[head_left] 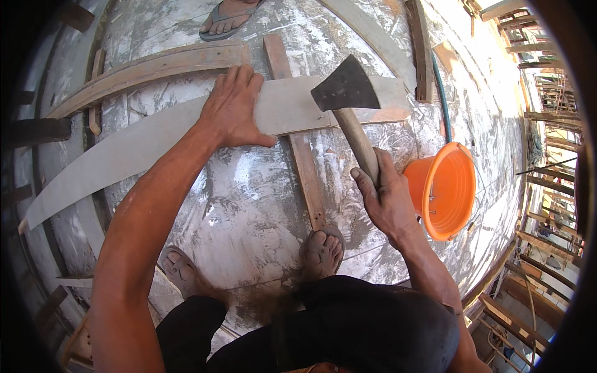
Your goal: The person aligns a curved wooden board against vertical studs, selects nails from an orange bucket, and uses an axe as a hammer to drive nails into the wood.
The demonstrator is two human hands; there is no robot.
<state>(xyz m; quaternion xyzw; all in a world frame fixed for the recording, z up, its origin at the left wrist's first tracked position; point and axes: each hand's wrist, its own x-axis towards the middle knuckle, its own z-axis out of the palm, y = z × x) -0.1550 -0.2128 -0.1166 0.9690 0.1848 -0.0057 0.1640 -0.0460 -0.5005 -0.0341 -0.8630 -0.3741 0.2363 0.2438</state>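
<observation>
My right hand (pixel 392 199) is closed round the wooden handle of a hatchet (pixel 349 87). Its dark head is raised over the right part of a pale grey wooden plank (pixel 289 102). Across that plank lies my left hand (pixel 233 112), fingers reaching over the far edge and thumb at the near edge. The plank is long and curves down to a narrow tip at the left. Under it runs a narrow wooden batten (pixel 306 174), its near end by my right foot.
An orange bucket (pixel 429 186) lies tipped beside my right hand. Beyond the plank are a curved brown timber (pixel 149 68) and a short dark beam (pixel 420 50). A blue hose (pixel 443 93) runs to the bucket. Another person's sandalled foot (pixel 227 18) is at the top. Timber framing lines the right.
</observation>
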